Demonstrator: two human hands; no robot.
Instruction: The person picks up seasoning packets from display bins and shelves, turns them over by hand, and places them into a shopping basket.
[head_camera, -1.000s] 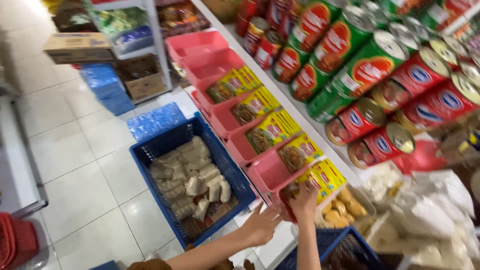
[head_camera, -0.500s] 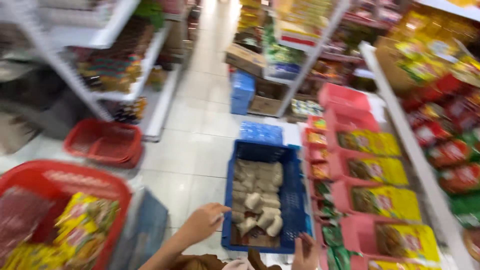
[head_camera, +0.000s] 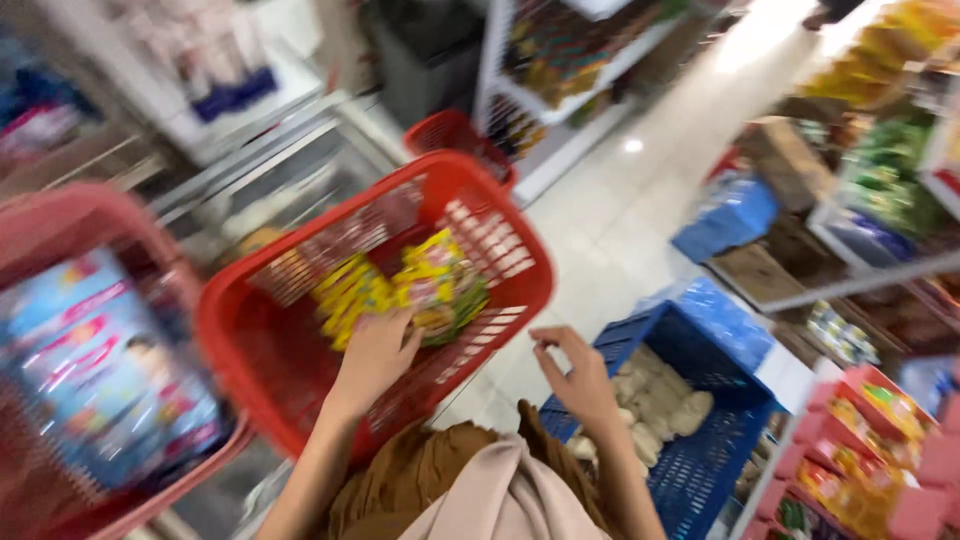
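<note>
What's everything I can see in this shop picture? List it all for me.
Red basket: one, red, centre.
Snack packets: several, yellow and green, inside the red basket.
Second red basket: one, far left, holding blue packs.
Third red basket: one, on the floor behind.
Blue crate: one, lower right, holding pale packets.
Pink trays: several, right edge.
Shelves: blurred, top.
Left hand: on the snack packets.
Right hand: empty, above the blue crate.
</note>
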